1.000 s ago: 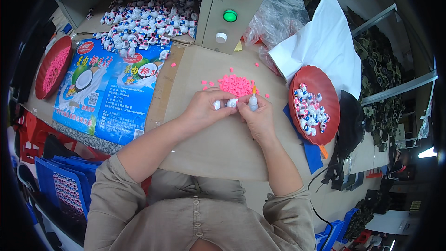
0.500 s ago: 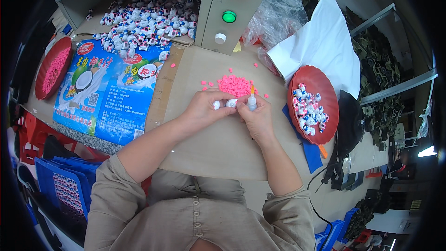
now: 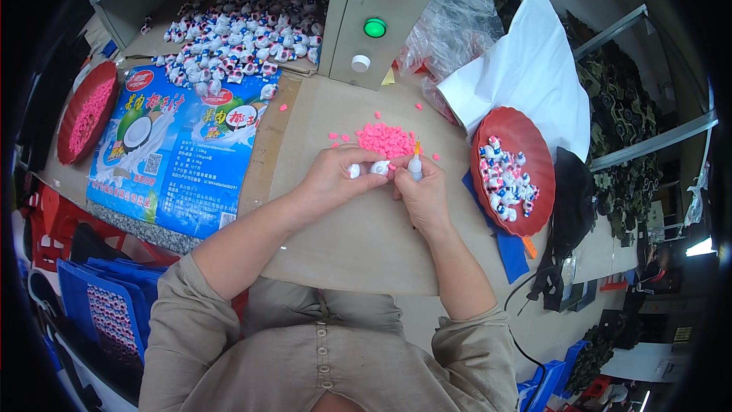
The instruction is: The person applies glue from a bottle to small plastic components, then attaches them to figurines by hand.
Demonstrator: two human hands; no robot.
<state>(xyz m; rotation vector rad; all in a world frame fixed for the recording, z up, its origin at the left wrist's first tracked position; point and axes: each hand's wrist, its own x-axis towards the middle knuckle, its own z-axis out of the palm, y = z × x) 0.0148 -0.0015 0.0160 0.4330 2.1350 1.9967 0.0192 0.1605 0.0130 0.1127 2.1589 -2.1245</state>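
Note:
My left hand (image 3: 337, 175) grips small white figurines (image 3: 367, 169) between its fingers at the middle of the cardboard-covered table (image 3: 358, 236). My right hand (image 3: 424, 192) holds a small glue bottle (image 3: 415, 165) with an orange tip, upright, touching the figurines. Just beyond both hands lies a heap of small pink pieces (image 3: 386, 139), with a few scattered around it.
A red dish of white figurines (image 3: 508, 174) sits to the right, a red dish of pink pieces (image 3: 88, 113) at far left. A tray with many figurines (image 3: 238, 34) stands behind a blue printed sack (image 3: 179, 149). A control box with coloured buttons (image 3: 375, 27), plastic bags (image 3: 457, 23) and white paper (image 3: 526, 76) are at the back.

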